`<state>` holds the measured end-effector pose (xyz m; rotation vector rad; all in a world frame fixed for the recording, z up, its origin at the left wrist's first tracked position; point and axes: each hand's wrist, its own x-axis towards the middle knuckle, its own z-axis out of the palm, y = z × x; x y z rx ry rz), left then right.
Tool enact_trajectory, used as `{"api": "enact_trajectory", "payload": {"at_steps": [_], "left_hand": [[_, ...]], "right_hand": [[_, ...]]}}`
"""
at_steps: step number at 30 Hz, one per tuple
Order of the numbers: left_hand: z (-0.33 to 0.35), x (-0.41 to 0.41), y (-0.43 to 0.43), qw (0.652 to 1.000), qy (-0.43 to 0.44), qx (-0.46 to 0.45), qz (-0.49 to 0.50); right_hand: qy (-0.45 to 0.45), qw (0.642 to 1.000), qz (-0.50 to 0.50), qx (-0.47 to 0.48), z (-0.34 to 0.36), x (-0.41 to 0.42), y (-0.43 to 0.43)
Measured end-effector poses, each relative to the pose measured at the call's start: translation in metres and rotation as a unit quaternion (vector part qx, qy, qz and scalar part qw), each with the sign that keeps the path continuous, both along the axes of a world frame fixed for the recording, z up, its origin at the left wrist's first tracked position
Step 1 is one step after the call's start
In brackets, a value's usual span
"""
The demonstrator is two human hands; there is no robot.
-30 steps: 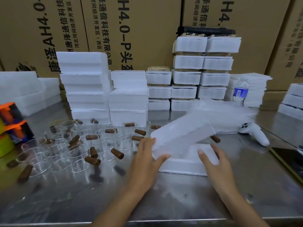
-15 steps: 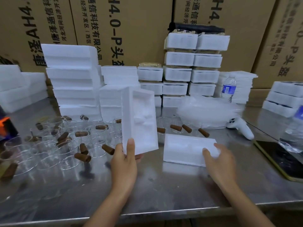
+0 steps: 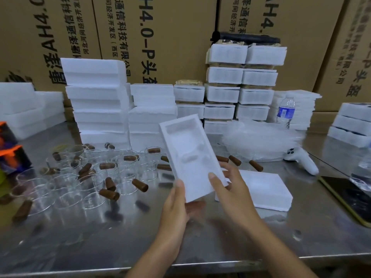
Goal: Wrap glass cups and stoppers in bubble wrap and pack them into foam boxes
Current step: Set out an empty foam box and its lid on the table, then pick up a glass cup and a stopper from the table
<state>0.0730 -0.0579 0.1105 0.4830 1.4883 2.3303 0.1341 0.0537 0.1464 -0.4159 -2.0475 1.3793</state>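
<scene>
Fingers of the left hand closed on the near lower edge of a foam box half, thumb on its open face; right hand clasped on the same piece at its right lower edge, thumb across the face, other fingers behind
Foam box half: white, held tilted above the steel table, moulded cavities facing the camera, clear of the surface
Second foam box half: lying flat on the table just right of the hands, apart from the held piece
Glass cups: clear, many, clustered on the table to the left, mostly upright, rims touching or nearly so
Stoppers: brown, cylindrical, scattered among and on top of the cups; a few more lie right of the held piece near the bubble wrap
Bubble wrap: loose translucent heap at the right rear of the table
Foam box stacks: several white columns along the back, before cardboard cartons with printed lettering
Water bottle: upright, blue label, behind the bubble wrap
White handheld controller: lying right of the bubble wrap
Dark flat device: yellow-edged, at the table's right margin
Orange and black items: far left edge, kind not discernible
</scene>
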Motion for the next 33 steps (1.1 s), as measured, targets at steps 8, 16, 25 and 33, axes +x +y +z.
{"api": "enact_trajectory", "payload": {"at_steps": [8, 16, 25, 33], "left_hand": [[0.005, -0.01, -0.033, 0.985, 0.134, -0.107, 0.032], [0.007, -0.029, -0.058, 0.921, 0.269, -0.204, 0.194], [0.0, -0.035, -0.054, 0.676, 0.608, -0.376, 0.178], [-0.004, -0.048, -0.056, 0.694, 0.584, -0.375, 0.194]], "right_hand": [[0.015, 0.999, -0.003, 0.047, 0.014, -0.011, 0.025], [-0.166, 0.97, -0.002, 0.177, 0.055, -0.02, 0.064], [-0.248, 0.942, 0.11, 0.198, 0.053, -0.049, 0.05], [-0.237, 0.945, 0.128, 0.186, 0.026, -0.053, 0.057]]}}
